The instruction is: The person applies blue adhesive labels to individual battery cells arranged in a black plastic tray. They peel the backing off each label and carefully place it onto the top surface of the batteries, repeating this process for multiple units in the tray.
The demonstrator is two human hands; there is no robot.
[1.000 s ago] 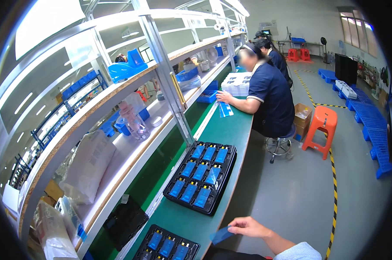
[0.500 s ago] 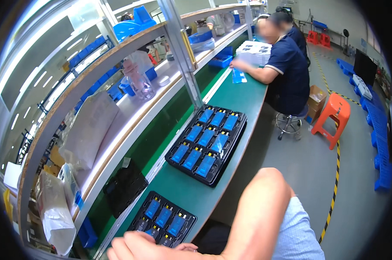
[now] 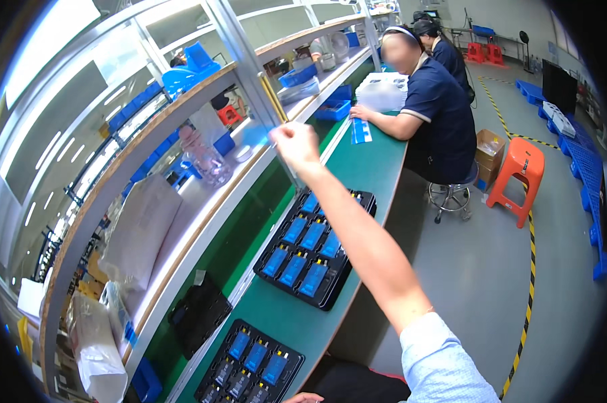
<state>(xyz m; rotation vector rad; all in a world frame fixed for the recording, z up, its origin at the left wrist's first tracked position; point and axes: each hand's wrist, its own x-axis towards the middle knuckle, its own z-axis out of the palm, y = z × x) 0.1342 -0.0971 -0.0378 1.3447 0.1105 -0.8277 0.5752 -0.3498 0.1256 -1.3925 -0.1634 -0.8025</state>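
My right hand (image 3: 294,144) is stretched out and raised beside the metal post (image 3: 246,60) of the shelf. Its fingers are pinched together on a thin, translucent blue film (image 3: 253,134), which is blurred. Just a sliver of my left hand (image 3: 306,398) shows at the lower edge, its fingers mostly hidden, close to the nearer black tray (image 3: 293,366). In that tray, the far row of flat rectangular pieces (image 3: 274,369) is blue on top; pieces in the rows nearer me look dark. Beneath my right forearm lies a farther black tray (image 3: 337,292) holding several blue-topped pieces.
A dark empty-looking tray (image 3: 199,316) leans below the shelf at left. A clear bottle (image 3: 209,161) and plastic-wrapped packages (image 3: 142,228) occupy the shelf. Farther along the green bench (image 3: 377,161), a co-worker (image 3: 441,107) sits. An orange stool (image 3: 518,178) stands right.
My right hand has risen from the nearer tray, forward to the shelf post, with blue film at its fingers. More dark pieces are exposed in the tray. The view has shifted slightly.
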